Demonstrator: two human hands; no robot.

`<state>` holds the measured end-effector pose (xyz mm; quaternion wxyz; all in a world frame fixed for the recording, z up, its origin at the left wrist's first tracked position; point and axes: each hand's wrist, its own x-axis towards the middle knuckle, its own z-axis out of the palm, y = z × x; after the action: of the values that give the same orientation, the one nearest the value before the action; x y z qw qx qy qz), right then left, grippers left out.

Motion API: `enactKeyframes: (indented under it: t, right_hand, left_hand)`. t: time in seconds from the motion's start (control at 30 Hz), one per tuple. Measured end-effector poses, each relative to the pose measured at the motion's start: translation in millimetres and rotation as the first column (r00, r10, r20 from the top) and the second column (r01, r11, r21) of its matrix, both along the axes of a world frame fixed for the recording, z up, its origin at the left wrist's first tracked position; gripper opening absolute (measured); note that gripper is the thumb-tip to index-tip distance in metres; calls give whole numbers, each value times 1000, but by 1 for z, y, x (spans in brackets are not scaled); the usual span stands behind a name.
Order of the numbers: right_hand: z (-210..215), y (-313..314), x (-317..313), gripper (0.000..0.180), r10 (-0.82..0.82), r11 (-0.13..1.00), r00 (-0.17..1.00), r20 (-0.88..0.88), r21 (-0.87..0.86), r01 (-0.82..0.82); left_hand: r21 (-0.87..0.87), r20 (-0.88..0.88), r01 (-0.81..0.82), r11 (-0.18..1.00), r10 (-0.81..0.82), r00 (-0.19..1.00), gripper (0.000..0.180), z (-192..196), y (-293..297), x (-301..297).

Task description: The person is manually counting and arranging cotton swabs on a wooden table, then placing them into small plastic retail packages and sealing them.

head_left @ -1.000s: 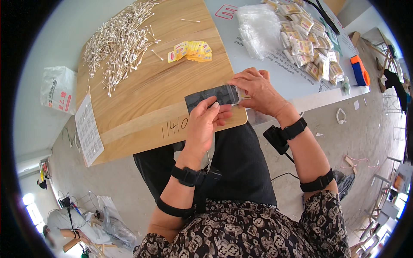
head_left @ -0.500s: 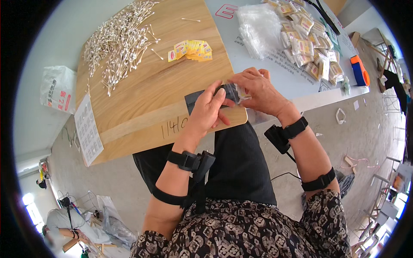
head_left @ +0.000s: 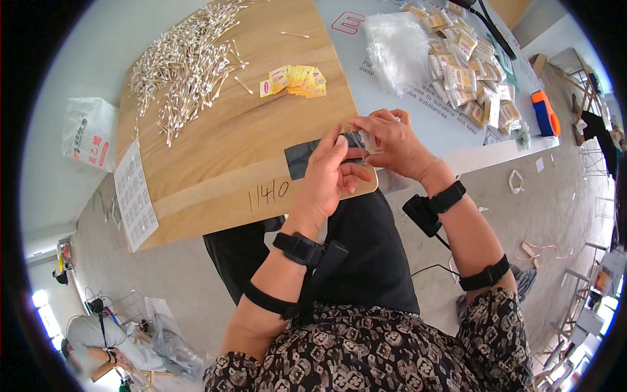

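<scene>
My left hand (head_left: pixel 328 178) and my right hand (head_left: pixel 394 142) meet over the near right corner of a wooden board (head_left: pixel 215 137). Together they pinch a small clear plastic packet (head_left: pixel 364 140) between the fingertips, just above a dark grey rectangular mat (head_left: pixel 302 159) lying on the board. What is inside the packet is too small to tell. A small stack of yellow sachets (head_left: pixel 295 80) lies farther back on the board, and a big heap of cotton swabs (head_left: pixel 186 62) covers its far left.
On the pale table (head_left: pixel 392 98) to the right lie a bunch of clear bags (head_left: pixel 398 49), several filled packets (head_left: pixel 467 81) and an orange-and-blue tool (head_left: pixel 544 112). A printed sheet (head_left: pixel 135 196) hangs at the board's left edge, beside a white bag (head_left: pixel 87 130).
My left hand has lifted off the dark mat and moved right to join my right hand on the small packet. The right hand has barely shifted.
</scene>
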<state>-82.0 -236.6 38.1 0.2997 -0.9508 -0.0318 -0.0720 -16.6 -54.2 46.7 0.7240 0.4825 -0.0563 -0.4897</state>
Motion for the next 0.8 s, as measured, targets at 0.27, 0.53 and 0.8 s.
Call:
enactKeyframes:
  t: [0.27, 0.53, 0.8]
  right_hand:
    - [8, 6, 1, 70, -39, 999, 999, 16, 21, 39]
    - [-7, 20, -23, 72, -556, 802, 767, 320, 448, 395]
    - [-43, 40, -35, 36, -455, -417, 812, -365, 893, 168]
  left_hand:
    - [-190, -285, -273, 943, 213, 935, 50, -10, -3, -1]
    - [232, 889, -369, 900, -42, 456, 52, -10, 8, -8]
    - [483, 839, -211, 850, -518, -165, 72, -11, -7, -22]
